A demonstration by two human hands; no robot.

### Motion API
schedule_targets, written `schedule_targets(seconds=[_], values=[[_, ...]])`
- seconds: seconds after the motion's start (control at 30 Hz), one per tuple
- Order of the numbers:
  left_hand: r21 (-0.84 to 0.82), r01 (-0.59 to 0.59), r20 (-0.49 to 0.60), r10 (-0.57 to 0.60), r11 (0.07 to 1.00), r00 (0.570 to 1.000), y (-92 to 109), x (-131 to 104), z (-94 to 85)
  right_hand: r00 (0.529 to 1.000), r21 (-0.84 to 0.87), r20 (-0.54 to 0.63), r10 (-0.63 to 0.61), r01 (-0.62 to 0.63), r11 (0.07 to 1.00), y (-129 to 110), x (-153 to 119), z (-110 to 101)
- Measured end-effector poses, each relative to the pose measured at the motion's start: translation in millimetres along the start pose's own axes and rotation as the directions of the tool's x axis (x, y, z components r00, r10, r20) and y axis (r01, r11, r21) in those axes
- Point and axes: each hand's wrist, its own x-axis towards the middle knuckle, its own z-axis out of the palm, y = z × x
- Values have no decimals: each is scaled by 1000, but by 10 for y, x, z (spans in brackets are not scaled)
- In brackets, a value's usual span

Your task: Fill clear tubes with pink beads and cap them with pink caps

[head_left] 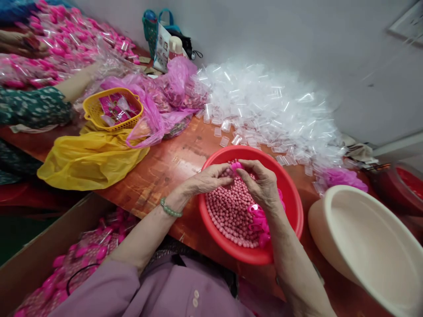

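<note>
Above a red basin [211, 220], my left hand [213, 178] and my right hand [261, 180] meet, both closed. Between their fingertips is a small bright pink plastic piece [235, 167], partly covered by the fingers. Both hands appear to grip it; its exact kind is hard to make out. Pink round beads [228, 215] fill much of the basin below. Several glossy hot-pink plastic pieces [259, 220] lie on the beads at the right, partly behind my right wrist. A green bead bracelet circles my left wrist.
Clear plastic pieces [271, 105] are heaped against the wall. A cream basin [333, 207] stands at right. Left are a yellow basket [112, 125], a yellow bag [89, 158] and pink bags. A box [42, 237] of pink items sits below; a co-worker's arm [79, 81] reaches in.
</note>
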Motion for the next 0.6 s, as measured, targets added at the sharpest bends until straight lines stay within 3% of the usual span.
schedule_targets(seconds=[0.33,0.47,0.6], values=[[115,16,-27,-13,993,1000,27,11,1,983,-54,184,-13,23,998,4,-23,-90],[4,46,-74,-46,999,996,49,10,12,956,-214,258,-141,199,957,-3,-45,20],[-190,78,-60,-91,979,994,29,17,20,945,-408,227,-235,311,858,-7,-60,164]])
